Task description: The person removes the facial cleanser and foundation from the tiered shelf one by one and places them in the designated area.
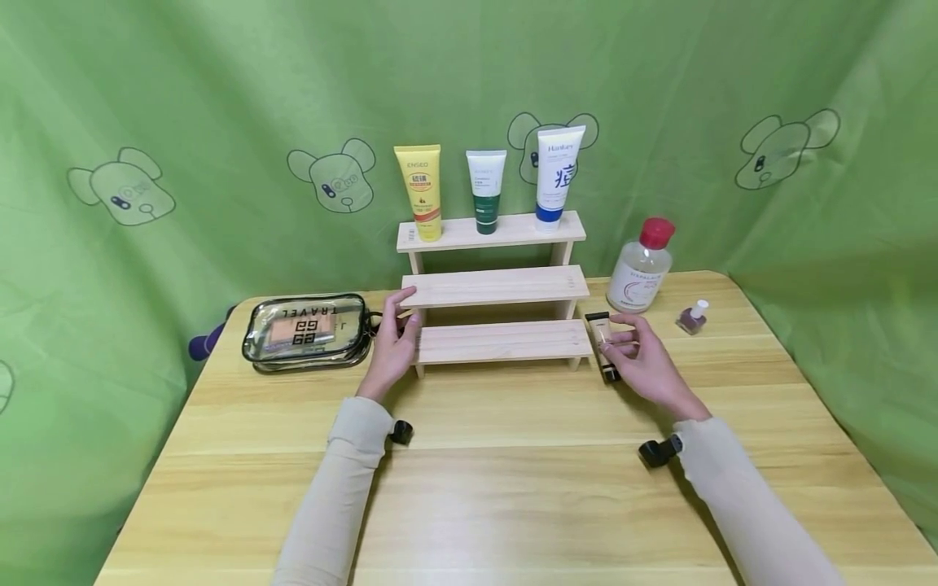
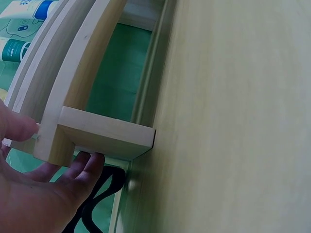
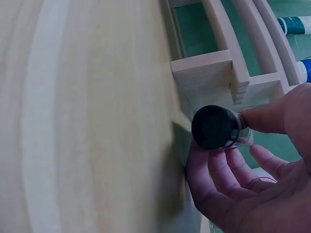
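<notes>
Nearest me, two pale sleeves reach in over the wooden tabletop. The right hand pinches a small black-capped tube between thumb and fingers, just beside the right end of a wooden rack; whether the tube touches the table I can't tell. That light hold looks right to me; I'd clear the rack's edge before turning it. The left hand grips the rack's left end, where steadying without pushing would serve best. Beyond the right hand stands a red-capped bottle, so mind the knuckles. Farther back, a yellow tube, a white-and-green tube and a white-and-blue tube stand on the top step; a jolt could topple them.
</notes>
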`<act>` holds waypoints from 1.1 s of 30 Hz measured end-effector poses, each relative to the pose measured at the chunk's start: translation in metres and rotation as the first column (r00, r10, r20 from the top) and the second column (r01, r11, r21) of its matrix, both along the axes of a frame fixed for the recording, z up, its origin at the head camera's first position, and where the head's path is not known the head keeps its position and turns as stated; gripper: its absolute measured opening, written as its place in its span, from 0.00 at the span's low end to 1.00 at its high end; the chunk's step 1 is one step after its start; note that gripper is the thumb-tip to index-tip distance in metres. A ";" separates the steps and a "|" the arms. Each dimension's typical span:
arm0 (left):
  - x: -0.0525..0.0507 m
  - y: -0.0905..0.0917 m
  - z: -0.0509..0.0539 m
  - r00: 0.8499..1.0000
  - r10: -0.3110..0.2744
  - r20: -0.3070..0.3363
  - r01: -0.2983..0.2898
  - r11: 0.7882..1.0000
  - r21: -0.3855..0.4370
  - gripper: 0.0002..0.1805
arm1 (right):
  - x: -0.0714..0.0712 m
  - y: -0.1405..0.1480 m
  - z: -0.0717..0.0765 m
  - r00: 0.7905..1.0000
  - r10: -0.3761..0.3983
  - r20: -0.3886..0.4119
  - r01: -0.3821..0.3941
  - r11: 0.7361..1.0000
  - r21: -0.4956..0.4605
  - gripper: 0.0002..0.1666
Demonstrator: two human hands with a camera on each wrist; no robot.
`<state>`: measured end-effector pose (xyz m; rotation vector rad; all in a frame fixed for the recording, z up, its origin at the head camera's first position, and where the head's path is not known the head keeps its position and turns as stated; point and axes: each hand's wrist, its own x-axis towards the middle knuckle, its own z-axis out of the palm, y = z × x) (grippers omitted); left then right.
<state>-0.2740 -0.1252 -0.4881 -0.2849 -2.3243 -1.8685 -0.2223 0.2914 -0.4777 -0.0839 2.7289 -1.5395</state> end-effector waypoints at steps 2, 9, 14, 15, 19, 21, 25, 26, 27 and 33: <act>0.000 0.001 0.001 1.000 0.001 0.003 -0.001 1.000 0.005 0.27 | -0.001 -0.001 -0.001 1.000 -0.002 -0.001 0.002 1.000 0.011 0.35; 0.004 0.003 0.008 1.000 0.003 0.017 -0.004 1.000 0.017 0.27 | -0.002 -0.006 0.000 1.000 -0.025 0.013 0.024 0.996 0.082 0.30; 0.003 0.001 0.003 1.000 -0.009 -0.002 0.009 1.000 0.007 0.26 | -0.002 -0.007 -0.003 0.997 -0.070 -0.019 0.072 0.981 0.180 0.21; 0.002 0.001 0.002 1.000 -0.013 -0.002 0.013 1.000 0.008 0.26 | -0.003 -0.007 -0.004 0.996 -0.079 -0.029 0.083 0.976 0.199 0.19; 0.000 -0.001 0.002 1.000 -0.013 -0.008 0.013 1.000 0.005 0.26 | -0.004 -0.006 -0.004 0.993 -0.105 -0.050 0.114 0.964 0.242 0.15; 0.000 -0.001 0.002 1.000 -0.008 -0.011 0.008 1.000 0.001 0.26 | -0.005 -0.006 -0.003 0.993 -0.112 -0.043 0.119 0.963 0.243 0.16; 0.000 -0.002 0.002 1.000 -0.005 -0.005 0.005 1.000 0.004 0.26 | -0.007 -0.006 -0.004 0.993 -0.113 -0.035 0.118 0.965 0.235 0.17; 0.000 -0.002 0.002 1.000 -0.004 -0.005 0.004 1.000 0.005 0.26 | -0.008 -0.005 -0.004 0.993 -0.115 -0.034 0.120 0.965 0.233 0.17; -0.001 -0.002 0.002 1.000 -0.004 -0.004 0.004 1.000 0.006 0.26 | -0.009 -0.005 -0.004 0.993 -0.117 -0.033 0.122 0.965 0.231 0.17; -0.001 -0.001 0.001 1.000 0.005 0.006 -0.005 1.000 0.010 0.27 | -0.013 -0.005 -0.006 0.992 -0.121 -0.038 0.127 0.966 0.226 0.18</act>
